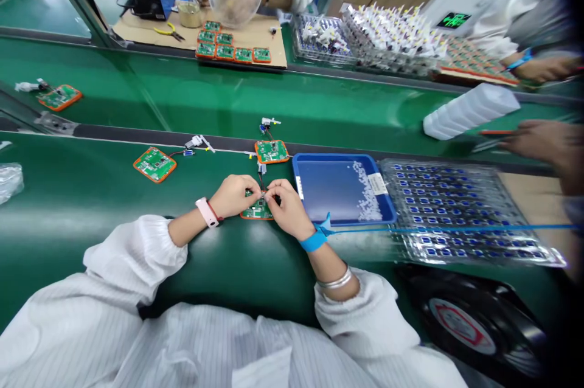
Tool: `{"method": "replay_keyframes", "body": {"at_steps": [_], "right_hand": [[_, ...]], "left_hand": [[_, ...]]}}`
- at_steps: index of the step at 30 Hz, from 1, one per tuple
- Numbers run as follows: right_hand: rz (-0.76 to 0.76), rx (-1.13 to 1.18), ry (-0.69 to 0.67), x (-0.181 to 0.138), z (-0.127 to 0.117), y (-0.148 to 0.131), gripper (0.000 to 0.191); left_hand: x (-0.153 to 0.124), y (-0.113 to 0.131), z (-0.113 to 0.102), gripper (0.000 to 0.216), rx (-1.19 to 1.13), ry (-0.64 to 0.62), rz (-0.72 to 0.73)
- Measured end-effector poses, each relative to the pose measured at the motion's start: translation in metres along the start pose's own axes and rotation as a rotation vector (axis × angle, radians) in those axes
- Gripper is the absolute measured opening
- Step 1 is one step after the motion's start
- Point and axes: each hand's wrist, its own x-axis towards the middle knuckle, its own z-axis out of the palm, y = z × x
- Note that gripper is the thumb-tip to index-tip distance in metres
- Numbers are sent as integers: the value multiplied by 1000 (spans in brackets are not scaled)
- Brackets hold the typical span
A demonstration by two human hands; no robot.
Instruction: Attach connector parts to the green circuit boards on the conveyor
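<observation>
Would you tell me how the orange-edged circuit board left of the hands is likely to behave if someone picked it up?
The circuit board will probably feel stiff and light, as it lies flat and thin on the belt. Its flat shape makes rolling unlikely. The thin wire leading off it should flop and may tug the small connector along.

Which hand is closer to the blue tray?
Right. The right hand is close beside the blue tray, by its near corner; the left hand is farther away, on the right hand's other side.
</observation>
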Motion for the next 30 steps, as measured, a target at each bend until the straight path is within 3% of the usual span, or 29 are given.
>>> {"method": "replay_keyframes", "body": {"at_steps": [4, 7, 10, 14, 16, 18, 22, 24, 27, 30], "right_hand": [[-68, -68, 51, -2, -8, -14, 14], [-154, -206, 191, 0, -44, -8, 13], [-70, -484, 412, 1, -104, 30, 14], [187, -781, 481, -9, -165, 93, 14], [234, -844, 452, -14, -175, 110, 15], [242, -871, 418, -17, -175, 115, 16], [244, -857, 398, -13, -168, 108, 16], [254, -843, 407, -10, -166, 106, 16], [268, -830, 415, -8, -166, 110, 16], [271, -819, 412, -9, -168, 116, 17]], "left_hand": [[-13, 2, 1, 14, 112, 31, 58], [-33, 7, 5, 52, 290, -13, 140], [-49, 16, 3, 60, 353, -77, 110], [-50, 34, -19, 66, 11, -200, 5], [-36, 40, -40, 60, -191, -179, -14], [-13, 39, -62, 58, -280, -22, -14], [50, 12, -96, 65, -94, 494, 47], [80, -14, -102, 69, 69, 626, 55], [107, -54, -102, 69, 301, 582, -9], [109, -75, -91, 57, 501, 471, -79]]}}
